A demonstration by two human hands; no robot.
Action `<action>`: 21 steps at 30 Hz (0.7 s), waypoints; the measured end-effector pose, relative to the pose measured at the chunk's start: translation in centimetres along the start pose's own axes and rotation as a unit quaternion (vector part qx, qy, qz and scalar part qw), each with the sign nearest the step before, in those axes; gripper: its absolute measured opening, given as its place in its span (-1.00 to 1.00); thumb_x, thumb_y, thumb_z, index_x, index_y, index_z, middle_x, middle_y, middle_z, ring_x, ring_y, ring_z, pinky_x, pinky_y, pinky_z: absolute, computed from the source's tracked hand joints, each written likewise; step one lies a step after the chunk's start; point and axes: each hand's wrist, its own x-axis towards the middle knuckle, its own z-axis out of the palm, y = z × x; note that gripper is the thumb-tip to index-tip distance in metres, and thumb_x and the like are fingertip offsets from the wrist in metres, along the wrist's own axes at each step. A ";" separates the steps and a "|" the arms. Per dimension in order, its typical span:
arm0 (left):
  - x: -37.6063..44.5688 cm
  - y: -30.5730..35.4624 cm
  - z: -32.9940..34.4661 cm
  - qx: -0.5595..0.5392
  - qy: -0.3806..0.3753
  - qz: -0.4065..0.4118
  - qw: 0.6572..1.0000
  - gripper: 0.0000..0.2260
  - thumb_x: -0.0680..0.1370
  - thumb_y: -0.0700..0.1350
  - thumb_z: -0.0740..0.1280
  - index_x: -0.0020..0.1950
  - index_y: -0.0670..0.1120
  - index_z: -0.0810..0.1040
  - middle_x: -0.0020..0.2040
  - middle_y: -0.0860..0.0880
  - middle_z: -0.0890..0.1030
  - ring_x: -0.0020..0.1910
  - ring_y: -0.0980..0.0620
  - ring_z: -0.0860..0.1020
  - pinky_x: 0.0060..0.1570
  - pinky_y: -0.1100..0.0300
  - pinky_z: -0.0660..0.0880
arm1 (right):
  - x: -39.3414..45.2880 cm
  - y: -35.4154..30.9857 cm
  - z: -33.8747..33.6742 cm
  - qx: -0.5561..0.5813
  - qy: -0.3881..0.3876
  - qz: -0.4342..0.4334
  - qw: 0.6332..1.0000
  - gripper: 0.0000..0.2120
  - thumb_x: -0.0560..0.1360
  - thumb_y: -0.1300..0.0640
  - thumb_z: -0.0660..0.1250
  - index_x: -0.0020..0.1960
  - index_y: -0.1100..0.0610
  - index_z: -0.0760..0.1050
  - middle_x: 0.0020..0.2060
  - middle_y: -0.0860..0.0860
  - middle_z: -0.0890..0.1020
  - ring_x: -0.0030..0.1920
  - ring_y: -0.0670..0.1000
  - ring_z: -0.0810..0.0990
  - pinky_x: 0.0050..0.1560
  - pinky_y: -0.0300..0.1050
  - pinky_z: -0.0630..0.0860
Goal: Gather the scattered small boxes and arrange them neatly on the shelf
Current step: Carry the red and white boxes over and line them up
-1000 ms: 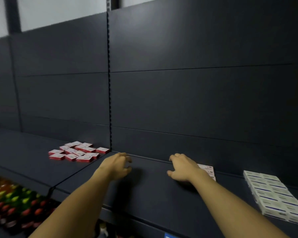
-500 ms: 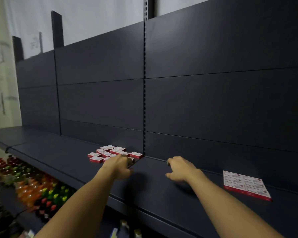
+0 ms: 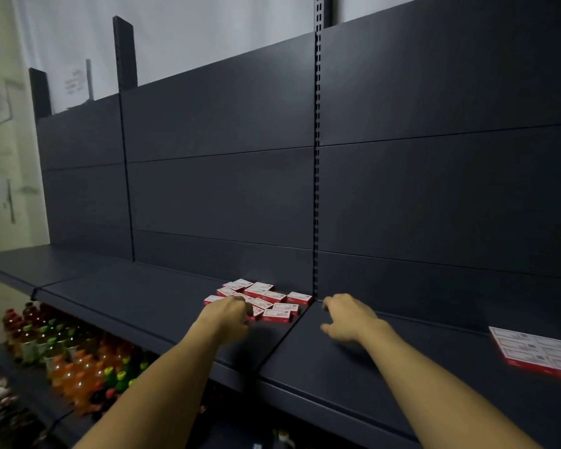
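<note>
Several small red-and-white boxes [image 3: 268, 299] lie scattered on the dark shelf [image 3: 162, 299], close to the back panel and just left of the slotted upright. My left hand [image 3: 229, 314] hovers over the near left edge of that pile, fingers curled down, and hides a few boxes; no box is clearly held. My right hand [image 3: 345, 317] floats over bare shelf to the right of the pile, fingers spread, holding nothing. A neat block of the same boxes [image 3: 538, 353] lies flat at the far right of the shelf.
A slotted upright [image 3: 317, 157] divides the dark back panels. Below the shelf at the left stand several bottles of coloured drinks [image 3: 65, 354]. A pale wall with papers is at the far left.
The view has swung left and both hands moved left along the shelf. My left hand now reaches the scattered pile; the neat block has slid to the right edge of view.
</note>
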 end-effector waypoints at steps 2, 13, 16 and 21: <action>0.4 -1.6 0.5 0.001 0.005 0.003 1.000 -0.70 0.58 -0.02 0.25 0.30 0.01 0.55 0.25 0.02 0.55 0.17 -0.01 0.53 0.06 0.10 0.50 | 0.8 -1.1 0.3 0.000 0.003 0.004 1.000 -0.58 0.53 -0.06 0.35 0.31 0.11 0.43 0.21 0.05 0.49 0.17 0.10 0.53 0.10 0.03 0.55; 4.5 -7.0 2.2 0.005 0.040 0.027 0.999 -0.69 0.59 0.00 0.29 0.31 0.01 0.57 0.26 0.01 0.54 0.22 -0.02 0.51 0.08 0.10 0.51 | 7.6 -4.5 2.2 -0.007 0.002 0.010 1.000 -0.68 0.52 -0.04 0.33 0.20 0.09 0.46 0.14 0.04 0.52 0.11 0.09 0.56 0.02 -0.01 0.55; 6.4 -8.2 2.4 0.013 0.053 0.024 0.998 -0.70 0.57 -0.01 0.30 0.28 -0.01 0.59 0.26 0.01 0.53 0.24 -0.01 0.50 0.08 0.09 0.52 | 10.5 -5.1 3.1 -0.007 0.007 0.009 1.000 -0.69 0.52 -0.03 0.33 0.19 0.09 0.46 0.14 0.04 0.52 0.11 0.09 0.55 0.00 -0.03 0.53; 9.8 -10.0 3.3 0.025 0.028 0.026 0.999 -0.65 0.56 0.00 0.32 0.35 0.02 0.55 0.30 0.03 0.50 0.29 0.01 0.46 0.10 0.10 0.49 | 15.0 -5.5 4.4 0.006 0.002 0.010 1.000 -0.68 0.51 0.00 0.31 0.20 0.10 0.47 0.15 0.04 0.52 0.11 0.09 0.55 -0.01 -0.04 0.52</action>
